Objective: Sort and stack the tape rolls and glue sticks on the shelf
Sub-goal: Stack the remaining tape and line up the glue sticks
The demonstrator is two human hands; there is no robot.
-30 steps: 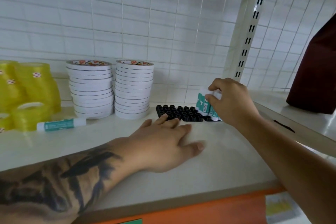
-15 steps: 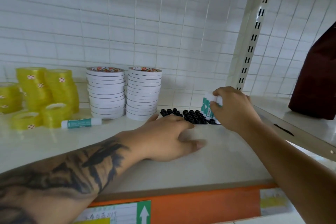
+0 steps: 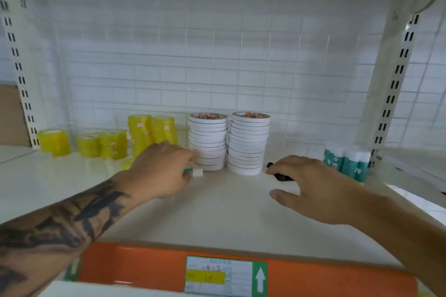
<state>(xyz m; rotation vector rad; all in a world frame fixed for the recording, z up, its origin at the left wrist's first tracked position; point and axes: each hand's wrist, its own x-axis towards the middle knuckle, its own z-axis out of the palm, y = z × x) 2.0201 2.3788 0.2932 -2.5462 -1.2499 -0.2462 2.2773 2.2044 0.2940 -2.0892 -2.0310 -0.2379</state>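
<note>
Two stacks of white tape rolls [image 3: 208, 142] [image 3: 248, 143] stand at the back of the shelf [image 3: 229, 212]. Yellow tape rolls [image 3: 152, 131] [image 3: 101, 143] sit to their left, some stacked. My left hand [image 3: 161, 171] curls over a lone lying glue stick [image 3: 198, 172]; only its white end and a strip of green show past my fingers. Fingers spread, my right hand [image 3: 311, 183] reaches over the black-capped glue sticks [image 3: 282, 177], mostly hiding them. Several teal and white glue sticks [image 3: 345, 161] stand upright at the far right, apart from my right hand.
A slotted white upright post [image 3: 391, 103] bounds the shelf on the right, another [image 3: 21, 79] on the left. An orange price strip [image 3: 144, 267] with a label runs along the front edge. One yellow roll [image 3: 54, 140] stands alone at far left. A white grid panel backs the shelf.
My right hand has let go of the teal glue sticks and moved left over the black-capped ones. My left hand moved left onto the lone glue stick. The view pulled back.
</note>
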